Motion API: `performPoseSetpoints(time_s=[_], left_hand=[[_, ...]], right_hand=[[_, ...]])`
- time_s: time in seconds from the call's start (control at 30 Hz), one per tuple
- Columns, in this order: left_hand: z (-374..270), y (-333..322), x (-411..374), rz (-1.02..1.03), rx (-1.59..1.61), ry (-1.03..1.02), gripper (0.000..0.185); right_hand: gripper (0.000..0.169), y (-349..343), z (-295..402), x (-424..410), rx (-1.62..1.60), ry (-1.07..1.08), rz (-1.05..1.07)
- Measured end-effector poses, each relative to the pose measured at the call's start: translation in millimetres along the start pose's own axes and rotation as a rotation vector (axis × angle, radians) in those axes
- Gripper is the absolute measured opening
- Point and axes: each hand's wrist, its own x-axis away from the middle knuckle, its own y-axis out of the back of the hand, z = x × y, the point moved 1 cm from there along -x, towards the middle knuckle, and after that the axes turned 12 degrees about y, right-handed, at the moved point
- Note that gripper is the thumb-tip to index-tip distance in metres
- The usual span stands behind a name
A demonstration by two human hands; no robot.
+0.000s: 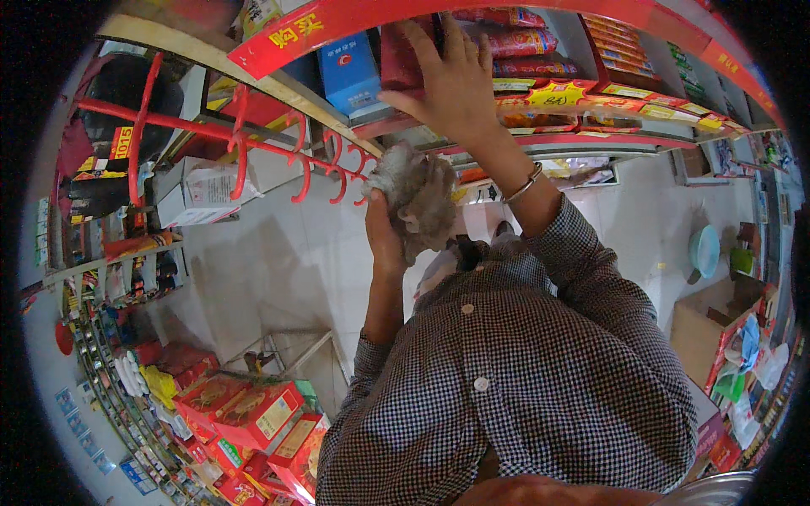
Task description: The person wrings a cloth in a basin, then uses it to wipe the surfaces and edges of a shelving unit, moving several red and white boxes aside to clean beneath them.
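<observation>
A crumpled grey cloth (421, 199) is bunched in my left hand (385, 237), just below the shelf edge. My right hand (457, 85) reaches onto the shelf with its fingers spread across a dark red box (400, 60). The thumb lies near the box's lower left corner, and the other fingers lie on its face and past its right side. Part of the box is hidden behind the hand. Immediately to its left stands a blue box (349, 73). Several red-wrapped packets (525, 44) are stacked to the right of my right hand.
Red hooks on a rack (237, 136) jut out at the left, near a white carton (196, 190). Red gift boxes (256, 411) are piled at lower left, beside a metal frame (310, 354). An open cardboard box (702, 322) and a pale basin (704, 252) stand at right.
</observation>
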Motion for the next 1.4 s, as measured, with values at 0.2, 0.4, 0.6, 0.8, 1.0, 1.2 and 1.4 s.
performPoseSetpoints(time_s=[0.2,0.4,0.6,0.8,1.0,1.2,1.4], left_hand=[[-0.7,-3.3,10.1,-0.065,0.063,0.069,0.061],[1.4,2.5,12.2,-0.055,0.041,0.042,0.059],[-1.5,9.1,9.7,-0.031,0.066,0.058,0.058],[-4.8,18.1,1.4,-0.031,0.010,0.059,0.064],[-9.8,9.6,1.8,0.028,0.047,0.112,0.060],[-12.1,4.3,2.2,-0.031,0.026,0.092,0.055],[-21.0,10.1,4.3,-0.218,-0.008,-0.174,0.048]], right_hand=[[0.099,-13.2,3.6,8.0,0.128,-0.062,-0.087],[0.094,-32.1,-2.2,6.5,0.187,-0.082,-0.142],[0.109,-19.0,0.4,1.6,-0.045,-0.065,-0.143],[0.089,-23.2,5.4,2.0,0.131,-0.125,-0.162],[0.085,-24.0,13.3,10.0,0.147,-0.142,-0.113],[0.083,-13.9,14.2,16.6,-0.007,-0.196,-0.202],[0.094,33.8,22.0,35.8,-0.444,-0.145,-0.307]])
